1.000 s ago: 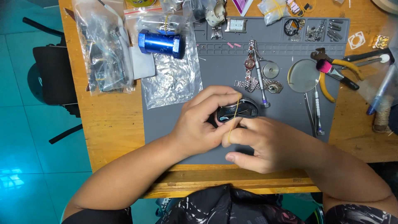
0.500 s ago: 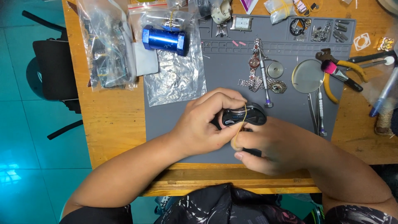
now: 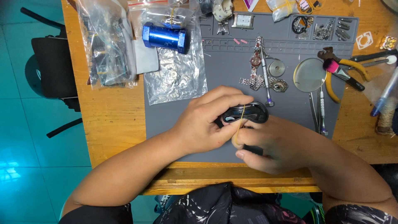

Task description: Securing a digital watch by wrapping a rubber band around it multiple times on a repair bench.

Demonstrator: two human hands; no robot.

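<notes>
Head view, looking down: left hand (image 3: 207, 122) curled closed around a small black oval device (image 3: 245, 113), fingers wrapped over its top edge, gripped above the grey work mat (image 3: 178, 137). Right hand (image 3: 275, 145) pinched shut on a thin yellow stick (image 3: 239, 124), tip pressed against the device's glossy face; possibly also steadying it from below, hard to tell. Beyond, on the mat: a wristwatch (image 3: 257, 66), a round magnifier (image 3: 309, 74), pliers (image 3: 344, 70). Off to the left, a blue cylinder (image 3: 164, 37) on plastic bags (image 3: 103, 45).
</notes>
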